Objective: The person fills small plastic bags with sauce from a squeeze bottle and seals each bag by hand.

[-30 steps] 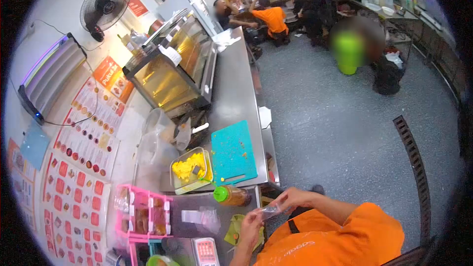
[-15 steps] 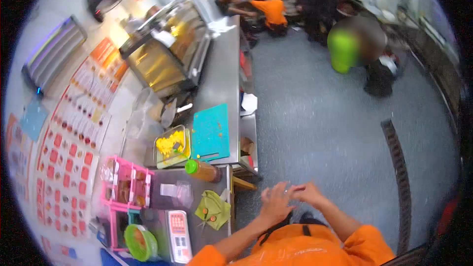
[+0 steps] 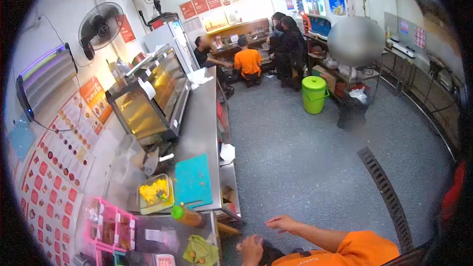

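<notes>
My left hand [image 3: 250, 250] is low at the bottom of the head view, beside the end of the steel table, with its fingers loosely bent and no object visible in it. Above and to the right of it, my right hand [image 3: 284, 223] reaches out over the floor, fingers extended and holding nothing. The two hands are apart. Nearest to my left hand on the table are a green cloth [image 3: 201, 251] with orange-handled scissors [image 3: 193, 254] on it and a green-capped bottle [image 3: 187, 215] of brownish contents lying tilted.
A teal cutting board [image 3: 193, 180] and a glass tray [image 3: 156, 208] of yellow pieces lie on the steel counter [image 3: 199, 118]. A pink rack [image 3: 111, 226] stands at left. A green lidded bin [image 3: 314, 96] and a floor drain [image 3: 384, 192] are on the right. Several people [image 3: 248, 61] are at the back.
My hands were together at the fingertips and have separated, the left one going lower and leftward. My head view has tilted up, showing more of the room's far end.
</notes>
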`<state>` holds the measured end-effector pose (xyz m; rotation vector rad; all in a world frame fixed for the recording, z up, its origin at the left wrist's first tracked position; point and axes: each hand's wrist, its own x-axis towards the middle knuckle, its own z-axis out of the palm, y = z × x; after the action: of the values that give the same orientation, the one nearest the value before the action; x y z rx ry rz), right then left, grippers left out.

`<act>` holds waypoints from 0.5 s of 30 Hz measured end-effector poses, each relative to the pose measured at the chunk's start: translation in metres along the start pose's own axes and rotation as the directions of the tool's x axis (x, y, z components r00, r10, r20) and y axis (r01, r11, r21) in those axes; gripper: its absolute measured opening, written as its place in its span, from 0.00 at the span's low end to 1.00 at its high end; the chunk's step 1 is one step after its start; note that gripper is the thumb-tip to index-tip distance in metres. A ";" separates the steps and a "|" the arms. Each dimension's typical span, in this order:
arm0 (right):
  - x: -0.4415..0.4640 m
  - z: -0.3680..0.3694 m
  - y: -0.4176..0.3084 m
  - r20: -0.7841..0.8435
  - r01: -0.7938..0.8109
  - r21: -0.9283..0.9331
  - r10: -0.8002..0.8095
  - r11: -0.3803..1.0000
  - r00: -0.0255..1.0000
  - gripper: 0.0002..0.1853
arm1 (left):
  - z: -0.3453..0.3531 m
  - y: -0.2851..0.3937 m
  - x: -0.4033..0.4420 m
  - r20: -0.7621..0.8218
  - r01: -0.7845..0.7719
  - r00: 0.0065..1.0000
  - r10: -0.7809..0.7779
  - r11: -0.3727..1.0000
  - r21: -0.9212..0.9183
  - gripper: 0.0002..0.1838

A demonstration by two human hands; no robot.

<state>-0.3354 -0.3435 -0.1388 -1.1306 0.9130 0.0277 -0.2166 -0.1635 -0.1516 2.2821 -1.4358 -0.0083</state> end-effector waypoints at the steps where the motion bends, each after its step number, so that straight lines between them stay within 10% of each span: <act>1: 0.012 0.004 -0.012 0.030 0.045 0.002 -0.045 0.999 0.999 0.17 | -0.003 -0.016 -0.005 0.036 0.167 0.985 -0.167 0.986 0.022 0.18; 6: 0.156 -0.068 0.021 -0.094 0.207 -0.289 -0.243 0.935 0.965 0.14 | 0.015 -0.093 -0.005 0.108 0.339 0.941 -0.321 0.894 -0.292 0.21; 8: 0.213 -0.127 0.082 -0.211 0.032 -0.765 -0.297 0.644 0.931 0.13 | 0.033 -0.114 0.021 0.248 0.428 0.900 -0.359 0.838 -0.340 0.19; 10: 0.212 -0.174 0.130 -0.519 -0.401 -0.401 0.156 0.824 0.840 0.12 | 0.035 -0.126 0.058 0.410 0.548 0.815 -0.410 0.776 -0.312 0.17; 11: 0.190 -0.191 0.140 -0.511 -0.456 -0.446 0.199 0.770 0.836 0.12 | 0.028 -0.124 0.073 0.473 0.613 0.760 -0.445 0.732 -0.297 0.16; 13: 0.140 -0.199 0.178 -0.597 -0.302 0.315 0.436 0.900 0.673 0.10 | 0.030 -0.147 0.078 0.458 0.623 0.780 -0.426 0.591 -0.512 0.19; 15: 0.110 -0.237 0.209 -0.534 -0.510 -0.198 0.344 0.837 0.772 0.11 | 0.030 -0.185 0.081 0.513 0.697 0.717 -0.471 0.465 -0.547 0.20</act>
<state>-0.5028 -0.4776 -0.3955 -1.2370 1.6635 0.3068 -0.0285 -0.1766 -0.2282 1.9755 -0.4580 -0.9990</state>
